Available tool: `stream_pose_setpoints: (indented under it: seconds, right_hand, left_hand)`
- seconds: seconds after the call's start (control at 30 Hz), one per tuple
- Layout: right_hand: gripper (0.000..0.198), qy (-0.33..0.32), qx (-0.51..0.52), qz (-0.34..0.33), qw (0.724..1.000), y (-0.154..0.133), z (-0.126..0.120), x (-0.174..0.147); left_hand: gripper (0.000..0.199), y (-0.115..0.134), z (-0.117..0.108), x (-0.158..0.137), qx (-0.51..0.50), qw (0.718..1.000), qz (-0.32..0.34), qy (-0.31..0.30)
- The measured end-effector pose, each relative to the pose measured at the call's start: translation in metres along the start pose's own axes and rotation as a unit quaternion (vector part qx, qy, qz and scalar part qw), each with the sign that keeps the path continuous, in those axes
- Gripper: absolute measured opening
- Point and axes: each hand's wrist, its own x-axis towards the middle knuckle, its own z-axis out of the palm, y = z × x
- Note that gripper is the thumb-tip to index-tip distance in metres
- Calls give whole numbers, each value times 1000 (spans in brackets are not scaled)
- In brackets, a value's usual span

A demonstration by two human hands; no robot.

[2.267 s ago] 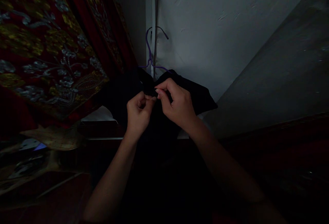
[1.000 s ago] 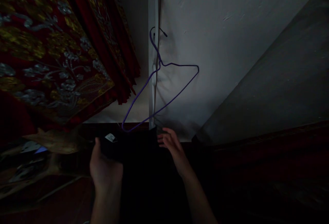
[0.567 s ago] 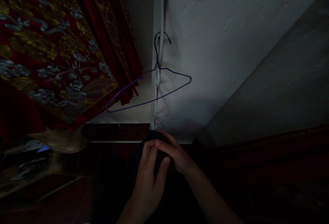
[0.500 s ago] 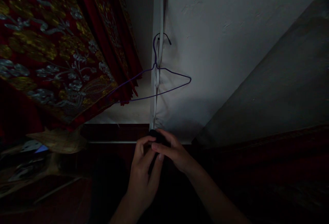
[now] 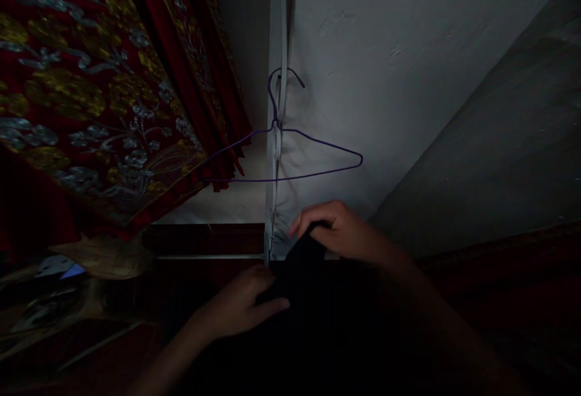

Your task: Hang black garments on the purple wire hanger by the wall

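A piece of black cloth (image 5: 304,263) stretches up between my two hands; its lower part merges into the dark. My right hand (image 5: 338,229) pinches its raised upper edge. Lower and to the left, my left hand (image 5: 245,302) has its thumb laid along the cloth, with the other fingers partly hidden by it. Above both hands a purple wire hanger (image 5: 318,140) hangs bare by its hook, in front of the wall. Neither hand touches the hanger.
A white cord or cable (image 5: 285,33) runs down the wall corner. At the left hangs a red cloth with gold and silver embroidery (image 5: 68,90), overlapping the hanger's left end. Below it stands a pale wooden piece (image 5: 106,257). A grey slanting surface (image 5: 508,123) is at the right.
My hands were close together around a small black bundle. Now they are apart, the right one raised to the right, with the black cloth pulled up between them. The hanger has swung slightly.
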Motion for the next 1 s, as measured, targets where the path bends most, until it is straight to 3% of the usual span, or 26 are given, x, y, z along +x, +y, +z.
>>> stream_pose_setpoints:
  seconds: [0.07, 0.13, 0.2, 0.23, 0.33, 0.43, 0.53, 0.7, 0.77, 0.87, 1.0]
  right_hand:
    - [29, 150, -57, -25, 987, 12, -7, 9]
    - [26, 287, -71, -39, 955, 28, -11, 19]
    - [25, 372, -46, -41, 926, 42, -12, 29]
    - [28, 384, -29, -32, 922, 48, -11, 34]
    - [43, 321, -14, 40, 946, 63, -10, 46]
    - [53, 234, -72, 100, 964, 77, -10, 55]
    - [38, 196, -151, 86, 965, 87, -15, 58]
    - [23, 102, -214, 75, 968, 74, -31, 35]
    - [23, 81, -243, 83, 963, 60, -37, 21]
    - [24, 77, -291, 113, 947, 40, -43, 4]
    - [20, 68, -332, 154, 928, 23, -46, -9]
  left_hand:
    - [21, -2, -7, -4, 13, 999, -22, 36]
    - [23, -1, -18, -9, 12, 996, -32, 78]
    - [25, 5, -30, -15, 10, 994, -32, 107]
    - [26, 9, -36, -17, 7, 993, -31, 112]
    - [22, 19, -50, -24, 16, 991, -32, 126]
    - [19, 18, -62, -31, 69, 988, -66, 123]
    - [27, 4, -82, -38, 182, 968, -132, 112]
    - [35, -14, -122, -38, 370, 899, -221, 79]
    - [36, -11, -131, -30, 377, 895, -215, 103]
    - [36, -1, -137, -13, 348, 911, -157, 154]
    - [38, 7, -139, -7, 316, 932, -94, 154]
